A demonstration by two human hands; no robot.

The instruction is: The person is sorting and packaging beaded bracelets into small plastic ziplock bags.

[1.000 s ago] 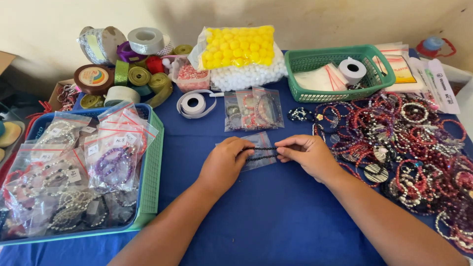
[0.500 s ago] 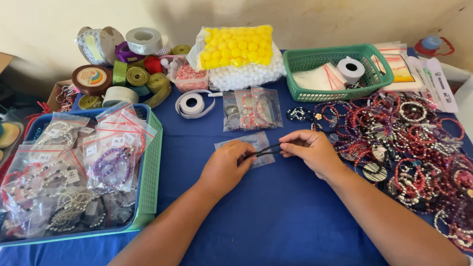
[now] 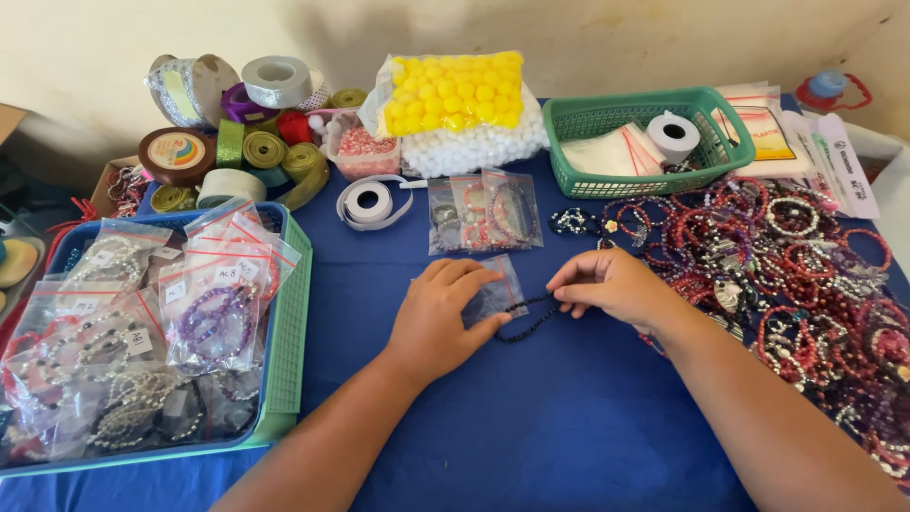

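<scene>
Your left hand (image 3: pixel 438 318) lies flat with fingers together, pressing a small clear bag (image 3: pixel 493 292) onto the blue surface (image 3: pixel 531 436) near the middle. Your right hand (image 3: pixel 611 287) pinches one end of a dark bead bracelet (image 3: pixel 527 317) between thumb and fingertips; the bracelet runs left from that pinch and curves down to the thumb of your left hand, at the bag's right edge. Whether any of it is inside the bag cannot be told.

Just beyond the bag, three more clear bags (image 3: pixel 485 210) with bracelets lie side by side, and left of them sits a white tape roll (image 3: pixel 372 202). On the far left stands a cluster of ribbon spools (image 3: pixel 242 133). At the near left, a blue tray (image 3: pixel 284 313) with a green mesh side holds many bagged bracelets. Far centre lies a sack of yellow and white balls (image 3: pixel 460 109), with a small tub of pink beads (image 3: pixel 365 147) just to its left. To the right of the sack, a green basket (image 3: pixel 607 118) holds flat bags and a white roll. A wide heap of loose bracelets (image 3: pixel 806 275), mostly red and pink, covers the right side, touching your right forearm.
</scene>
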